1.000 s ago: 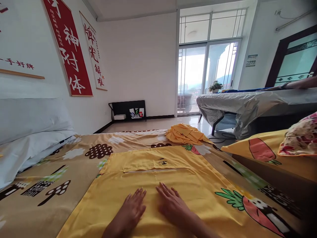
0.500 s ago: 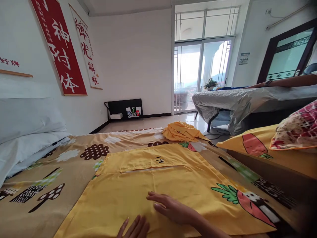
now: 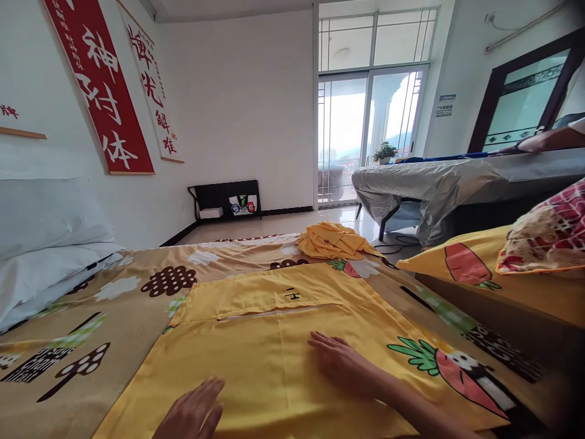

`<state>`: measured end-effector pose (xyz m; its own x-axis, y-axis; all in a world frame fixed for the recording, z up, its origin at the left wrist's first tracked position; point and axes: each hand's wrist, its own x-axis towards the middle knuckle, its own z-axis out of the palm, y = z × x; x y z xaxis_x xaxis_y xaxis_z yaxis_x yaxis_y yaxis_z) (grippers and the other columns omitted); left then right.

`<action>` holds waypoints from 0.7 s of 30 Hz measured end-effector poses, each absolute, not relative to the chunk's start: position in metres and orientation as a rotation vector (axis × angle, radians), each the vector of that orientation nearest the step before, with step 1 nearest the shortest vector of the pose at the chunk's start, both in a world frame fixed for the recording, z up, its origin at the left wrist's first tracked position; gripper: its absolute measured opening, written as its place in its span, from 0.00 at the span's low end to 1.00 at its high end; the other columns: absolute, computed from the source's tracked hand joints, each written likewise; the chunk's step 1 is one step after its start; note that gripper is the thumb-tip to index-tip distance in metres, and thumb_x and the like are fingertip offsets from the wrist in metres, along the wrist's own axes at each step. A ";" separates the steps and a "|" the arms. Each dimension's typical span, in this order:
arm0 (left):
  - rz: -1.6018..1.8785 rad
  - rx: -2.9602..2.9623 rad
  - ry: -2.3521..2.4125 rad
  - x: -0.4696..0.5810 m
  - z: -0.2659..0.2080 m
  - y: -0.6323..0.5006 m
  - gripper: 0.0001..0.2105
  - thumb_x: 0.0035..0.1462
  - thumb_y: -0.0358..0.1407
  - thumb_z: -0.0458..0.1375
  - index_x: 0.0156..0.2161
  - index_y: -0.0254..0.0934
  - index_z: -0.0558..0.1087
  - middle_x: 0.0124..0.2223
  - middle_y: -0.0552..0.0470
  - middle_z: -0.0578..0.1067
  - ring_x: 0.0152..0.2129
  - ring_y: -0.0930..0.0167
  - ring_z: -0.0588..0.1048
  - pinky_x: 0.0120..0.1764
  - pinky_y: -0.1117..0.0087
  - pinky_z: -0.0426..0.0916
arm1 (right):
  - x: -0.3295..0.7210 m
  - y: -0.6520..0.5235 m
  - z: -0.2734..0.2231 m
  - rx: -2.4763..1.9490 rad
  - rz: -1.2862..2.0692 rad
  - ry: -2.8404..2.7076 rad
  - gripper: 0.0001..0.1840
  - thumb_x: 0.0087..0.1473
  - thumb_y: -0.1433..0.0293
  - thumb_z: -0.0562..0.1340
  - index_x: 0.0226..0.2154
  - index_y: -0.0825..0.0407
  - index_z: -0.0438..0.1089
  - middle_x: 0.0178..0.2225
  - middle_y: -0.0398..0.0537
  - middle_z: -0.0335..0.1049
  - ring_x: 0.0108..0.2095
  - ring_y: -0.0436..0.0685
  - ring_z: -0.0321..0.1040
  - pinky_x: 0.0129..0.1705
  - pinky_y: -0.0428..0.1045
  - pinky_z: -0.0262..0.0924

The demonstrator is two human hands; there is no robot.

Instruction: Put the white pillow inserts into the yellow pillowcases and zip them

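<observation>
Left hand: mine (image 3: 194, 411), fingers extended, loosely together, gripping nothing; over the near left of the cloth, contact unclear.
Right hand: mine (image 3: 345, 366), palm down, nearly flat, gripping nothing; right of the middle crease, my forearm hiding some cloth.
Yellow cloth: (image 3: 247, 360) spread before me on the sheet (image 3: 114, 360), slit running left to right, lettering upside down to me — near edge partly unseen, so I can't tell its long axis.
Sides: white pillow (image 3: 50, 213) left; carrot pillow (image 3: 439, 253) and flowered cushion (image 3: 543, 235) right.
Beyond: crumpled bundle (image 3: 336, 241) just past the far edge — then the covered table (image 3: 425, 177), a co-worker's hand (image 3: 534, 142) above it.
</observation>
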<state>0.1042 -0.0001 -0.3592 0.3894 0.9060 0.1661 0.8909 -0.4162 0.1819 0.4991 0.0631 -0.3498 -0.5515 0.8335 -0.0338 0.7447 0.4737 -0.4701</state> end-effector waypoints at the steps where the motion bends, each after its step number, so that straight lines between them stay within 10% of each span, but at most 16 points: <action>1: 0.321 2.569 1.606 0.127 -0.345 0.010 0.21 0.63 0.43 0.45 0.59 0.44 0.67 0.58 0.55 0.68 0.55 0.68 0.68 0.56 0.67 0.65 | 0.491 0.075 -0.346 -1.361 0.597 -2.520 0.32 0.61 0.57 0.48 0.64 0.52 0.53 0.66 0.54 0.45 0.66 0.59 0.42 0.65 0.58 0.39; 7: -0.038 2.425 1.817 0.236 -0.319 0.132 0.29 0.56 0.27 0.43 0.64 0.28 0.56 0.66 0.43 0.54 0.64 0.66 0.53 0.64 0.61 0.48 | 0.411 0.168 -0.346 -1.339 0.350 -2.442 0.27 0.63 0.66 0.45 0.61 0.57 0.58 0.63 0.56 0.53 0.65 0.56 0.47 0.63 0.53 0.44; 12: 0.043 2.269 1.995 0.247 -0.354 0.226 0.27 0.64 0.36 0.35 0.64 0.29 0.55 0.66 0.42 0.54 0.64 0.66 0.53 0.62 0.59 0.52 | 0.379 0.230 -0.367 -1.411 0.309 -2.433 0.25 0.64 0.65 0.43 0.58 0.51 0.62 0.62 0.51 0.58 0.63 0.54 0.50 0.62 0.53 0.45; 17: 0.078 2.136 2.183 0.184 -0.373 0.270 0.27 0.64 0.47 0.36 0.66 0.44 0.52 0.69 0.51 0.48 0.65 0.66 0.47 0.63 0.52 0.43 | 0.451 0.287 -0.380 -1.698 0.283 -2.353 0.29 0.62 0.57 0.46 0.62 0.48 0.56 0.66 0.51 0.48 0.66 0.58 0.43 0.63 0.59 0.40; 21: 0.016 1.944 2.411 0.095 -0.383 0.289 0.29 0.64 0.45 0.37 0.67 0.36 0.48 0.69 0.45 0.46 0.65 0.62 0.47 0.62 0.51 0.43 | 0.555 0.312 -0.390 -2.080 0.221 -2.134 0.33 0.63 0.58 0.43 0.66 0.54 0.43 0.68 0.55 0.36 0.67 0.62 0.32 0.64 0.65 0.31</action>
